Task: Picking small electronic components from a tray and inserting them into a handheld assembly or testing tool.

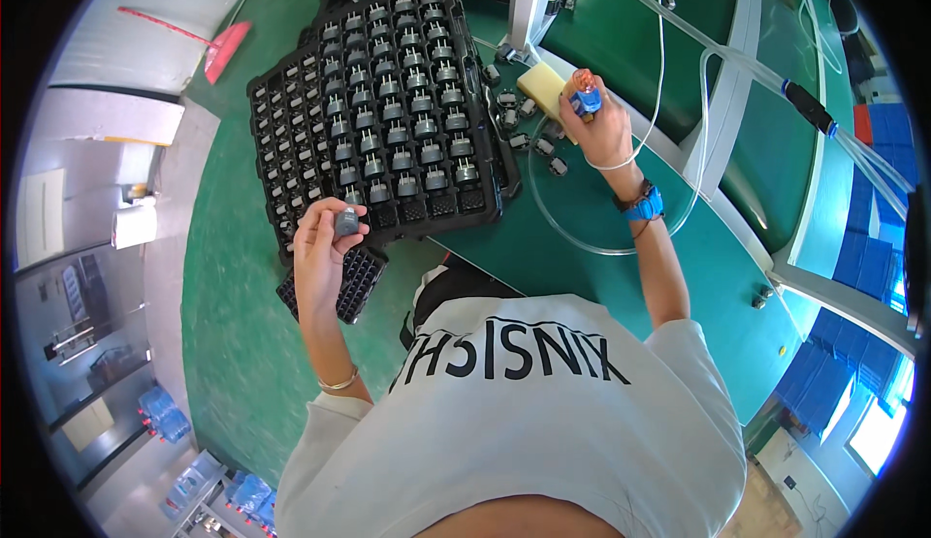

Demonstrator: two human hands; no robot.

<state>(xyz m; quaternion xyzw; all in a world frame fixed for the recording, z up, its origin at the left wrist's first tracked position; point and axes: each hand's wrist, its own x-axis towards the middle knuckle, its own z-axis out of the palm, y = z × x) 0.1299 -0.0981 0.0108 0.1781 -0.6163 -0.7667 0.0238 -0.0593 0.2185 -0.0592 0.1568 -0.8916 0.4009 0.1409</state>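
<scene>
My left hand (pixel 318 245) is closed around a small dark grey plug (pixel 346 221), held just over the near left edge of a black tray (pixel 456 210). Rows of similar grey plugs (pixel 407 186) fill most of the tray's pockets, metal prongs up. At the workbench, my right hand (pixel 603 136) grips a small blue tool with an orange top (pixel 586 98); its exact kind is unclear. Beside those fingers lies a pale yellow block (pixel 543 88), and several loose grey and white plug parts (pixel 520 141) are scattered between it and the tray.
A clear hose (pixel 572 239) loops over the green workbench (pixel 621 286). White cords hang near my right wrist. A white frame post (pixel 531 0) rises at the back, next to a green conveyor belt (pixel 621 24). A smaller black tray (pixel 361 284) sits below my left hand.
</scene>
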